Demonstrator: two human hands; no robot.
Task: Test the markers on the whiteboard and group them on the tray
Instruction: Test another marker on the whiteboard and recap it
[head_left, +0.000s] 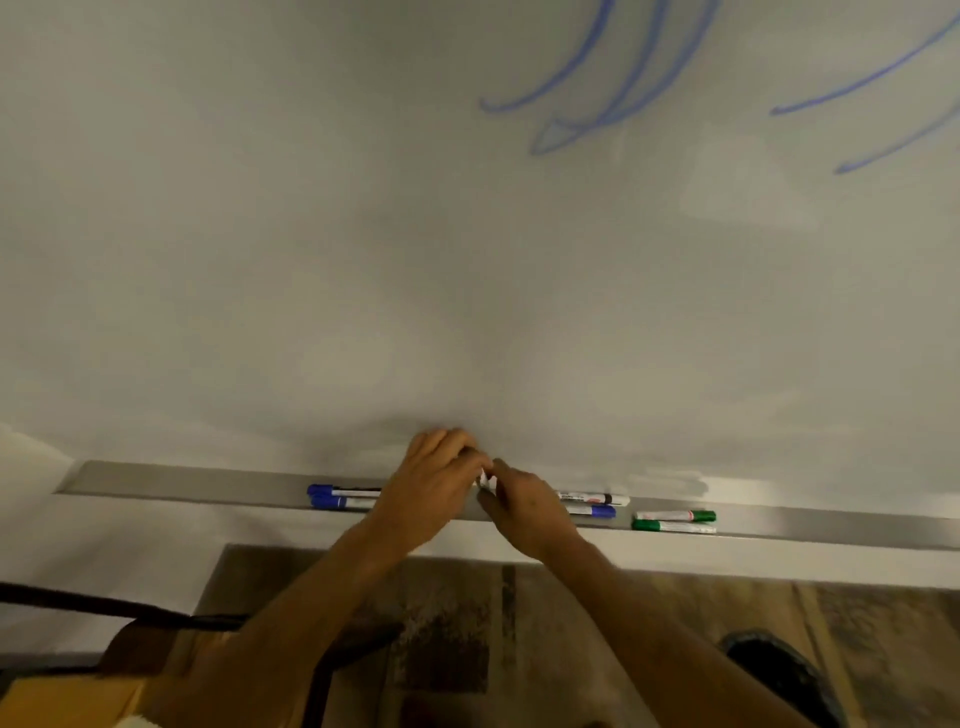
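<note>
We see a grey tray (208, 480) under the whiteboard carrying two blue markers (337, 497) left, a black marker (597, 498) and blue marker (595, 511) centre, two green markers (675, 521) right.

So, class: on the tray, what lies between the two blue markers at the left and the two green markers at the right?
In the head view, between the blue markers and green markers lie both hands, meeting on a small white item, then a black-capped marker and a blue-capped marker.

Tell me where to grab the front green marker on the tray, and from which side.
Pinch the front green marker around its white mid-barrel, coming from above and the front. It lies flat along the tray, close beside the other green marker, so the back side is blocked.
</note>
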